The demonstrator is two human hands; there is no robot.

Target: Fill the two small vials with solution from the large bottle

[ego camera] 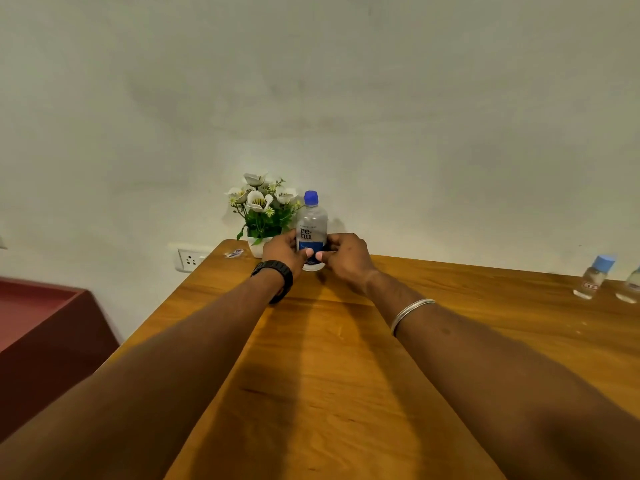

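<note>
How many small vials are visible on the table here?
2. One small vial with a blue cap stands at the table's far right; a second vial sits beside it, cut off by the frame edge. More may lie beyond it.

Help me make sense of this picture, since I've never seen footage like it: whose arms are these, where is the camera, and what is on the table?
No machine is involved. A person wears a wide-angle camera on the head, looking forward and down, so the two arms reaching away from you are their own. This is the only view.

Both hands grip the large bottle, which stands upright on the wooden table with its blue cap on. The left hand, with a black watch on its wrist, holds one side; the right hand, above a silver bangle, holds the other.

Behind the bottle stands a small pot of white flowers. At the far right of the table stands a small vial with a blue cap, and beside it a second vial, cut off by the picture's edge. Neither is touched.
</note>
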